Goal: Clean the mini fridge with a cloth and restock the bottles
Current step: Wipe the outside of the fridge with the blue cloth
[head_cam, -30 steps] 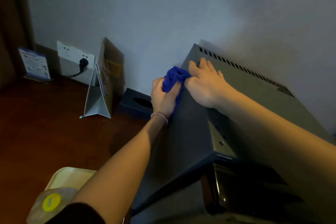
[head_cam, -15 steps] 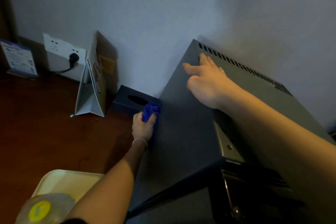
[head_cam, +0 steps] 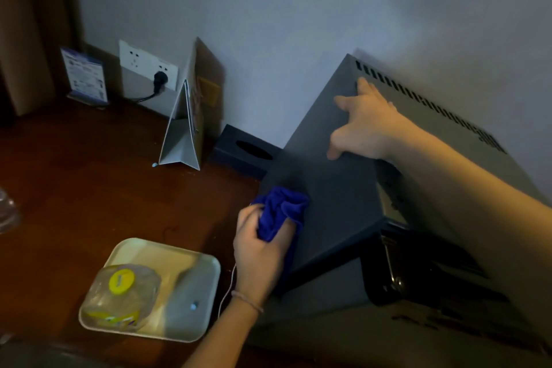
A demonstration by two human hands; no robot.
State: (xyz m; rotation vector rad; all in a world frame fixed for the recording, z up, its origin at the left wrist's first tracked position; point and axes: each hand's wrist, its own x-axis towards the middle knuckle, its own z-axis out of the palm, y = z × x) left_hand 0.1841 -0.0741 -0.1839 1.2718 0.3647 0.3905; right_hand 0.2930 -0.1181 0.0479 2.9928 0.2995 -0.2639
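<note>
The dark grey mini fridge [head_cam: 337, 188] stands against the wall at the right, its top vented along the back. My left hand [head_cam: 257, 251] grips a bunched blue cloth [head_cam: 280, 212] and presses it against the fridge's left side, low and near the front edge. My right hand [head_cam: 364, 125] rests spread on the fridge's top left edge, fingers straight. A clear plastic bottle with a yellow cap [head_cam: 119, 296] stands on a cream tray [head_cam: 191, 272] at the lower left. The fridge door hangs dark at the lower right.
The brown wooden desk [head_cam: 89, 188] carries a folded grey tent card [head_cam: 185, 134], a dark tissue box [head_cam: 245, 152] against the fridge, and a blue leaflet stand [head_cam: 85, 78]. A plug sits in the wall socket [head_cam: 149, 69]. Another clear bottle edge [head_cam: 7, 212] shows at far left.
My left hand has wiped the blue cloth down the fridge's left side, from the top edge to low near the front. My right hand stayed on the top edge.
</note>
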